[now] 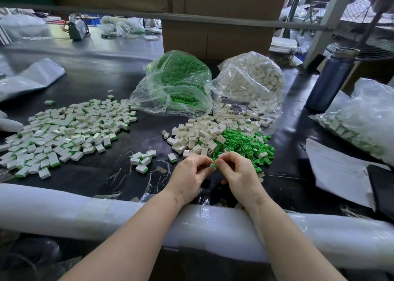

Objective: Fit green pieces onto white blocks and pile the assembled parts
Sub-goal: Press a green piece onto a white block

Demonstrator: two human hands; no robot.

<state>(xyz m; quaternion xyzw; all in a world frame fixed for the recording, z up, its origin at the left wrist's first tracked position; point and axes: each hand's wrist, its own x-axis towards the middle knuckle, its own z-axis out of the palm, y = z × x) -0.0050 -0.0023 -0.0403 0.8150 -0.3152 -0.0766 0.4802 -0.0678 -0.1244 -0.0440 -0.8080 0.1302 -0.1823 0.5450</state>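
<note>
— Any writing you can read?
— None legible. Both hands, left hand point(190, 172) and right hand point(238, 172), pinch one small green-and-white part point(213, 166) with curled fingers, above the dark table point(110, 169), near the green pieces point(245, 144).

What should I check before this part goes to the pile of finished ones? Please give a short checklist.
1. Both hands grip the part, left hand and right hand: ok.
2. Green piece fully seated in the white block: cannot tell, fingers cover it.
3. Finished pile lies on the left, reachable: ok.
4. Loose white blocks and green pieces remain nearby: ok.
</note>
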